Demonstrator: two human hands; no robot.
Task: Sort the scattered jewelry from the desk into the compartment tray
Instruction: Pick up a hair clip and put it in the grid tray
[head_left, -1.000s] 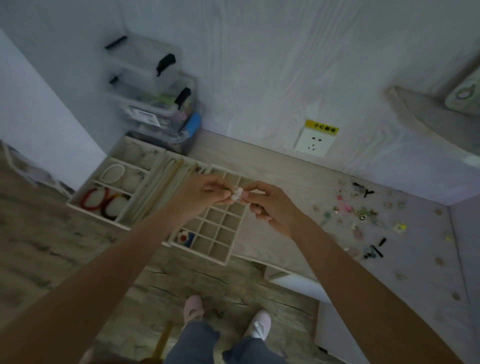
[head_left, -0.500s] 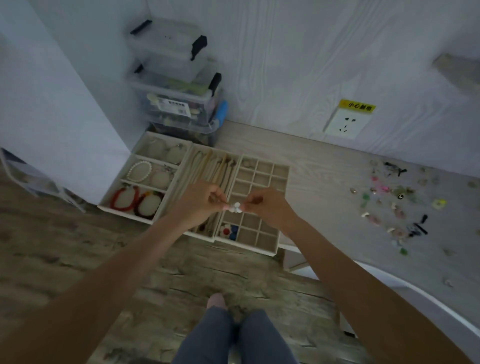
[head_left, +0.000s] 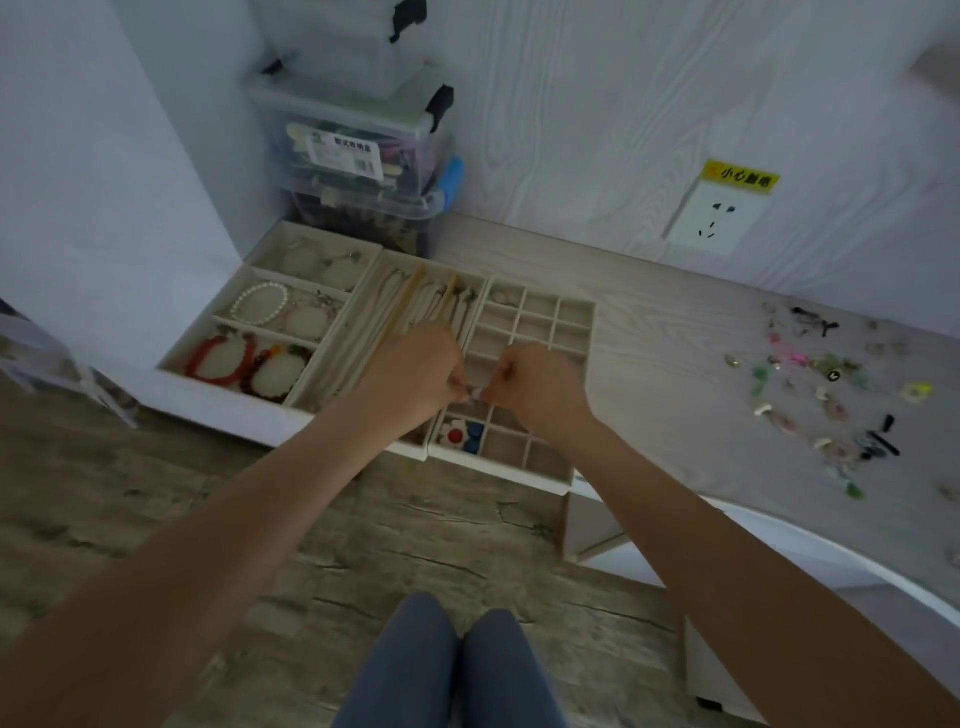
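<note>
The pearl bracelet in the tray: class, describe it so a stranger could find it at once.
Start at the stacked clear storage boxes against the wall; the cream compartment tray lies in front of them. In its leftmost section, the middle compartment holds the pearl bracelet, a ring of white beads. The bracelets nearer the person are red and dark.

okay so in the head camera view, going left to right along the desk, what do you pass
Red bracelet → pearl bracelet → left hand → small white piece pinched between both hands → right hand → wall socket → scattered jewelry.
</note>
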